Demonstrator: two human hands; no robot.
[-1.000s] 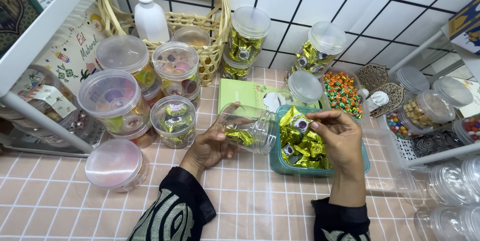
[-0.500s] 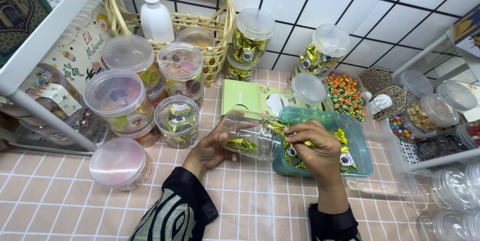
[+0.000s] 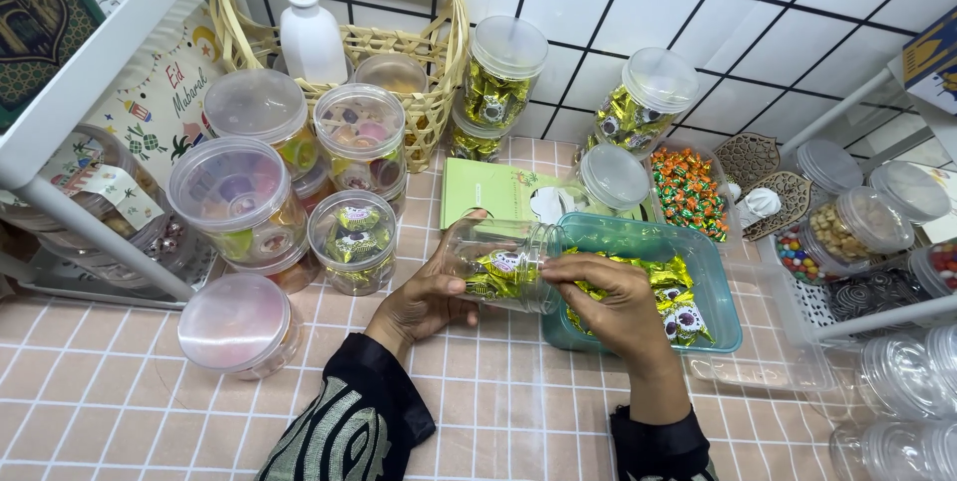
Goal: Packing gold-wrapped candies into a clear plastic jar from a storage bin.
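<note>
On the pink tiled tabletop (image 3: pixel 120 411), left of your hands, stand round clear plastic tubs (image 3: pixel 239 197) with frosted lids. Your left hand (image 3: pixel 424 297) has its grip wrapped around a clear cylindrical jar (image 3: pixel 498 264) lying on its side, shiny gold-wrapped sweets (image 3: pixel 503 272) inside it. Your right hand (image 3: pixel 618 307) curls at the jar's mouth, fingers closed over crinkled foil sweets, just above the teal rectangular plastic tray (image 3: pixel 723 292) heaped with more
</note>
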